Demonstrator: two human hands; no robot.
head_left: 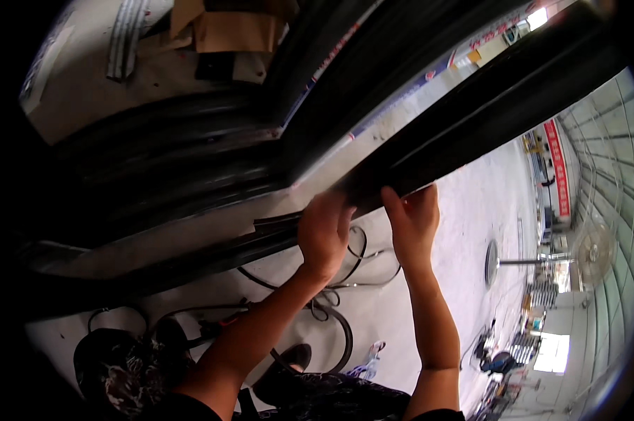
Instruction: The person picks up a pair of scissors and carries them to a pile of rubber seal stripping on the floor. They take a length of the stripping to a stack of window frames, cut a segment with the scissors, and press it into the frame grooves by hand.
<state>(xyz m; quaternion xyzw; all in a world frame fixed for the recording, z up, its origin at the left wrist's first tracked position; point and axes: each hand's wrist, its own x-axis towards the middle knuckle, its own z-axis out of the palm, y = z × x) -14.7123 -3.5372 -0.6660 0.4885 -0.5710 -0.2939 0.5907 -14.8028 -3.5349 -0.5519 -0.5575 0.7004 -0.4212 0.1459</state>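
Note:
A long black frame (482,116) with grooved bars runs from the upper right toward the lower left, and its corner is partly covered by my hands. My left hand (324,235) is closed at that corner, its fingers slightly blurred and partly hidden. A short dark strip (275,224) sticks out to the left of this hand; whether it is held too, I cannot tell. Just to the right, my right hand (415,221) grips the frame's lower edge. Its thumb lies against the bar and the other fingers curl under it.
More black bars (184,154) form another corner farther left. Hoses and cables (348,337) loop across the pale floor below my hands, beside a dark shoe (299,356). A cardboard box (236,31) lies at the far left. To the right stands a pedestal fan (594,251).

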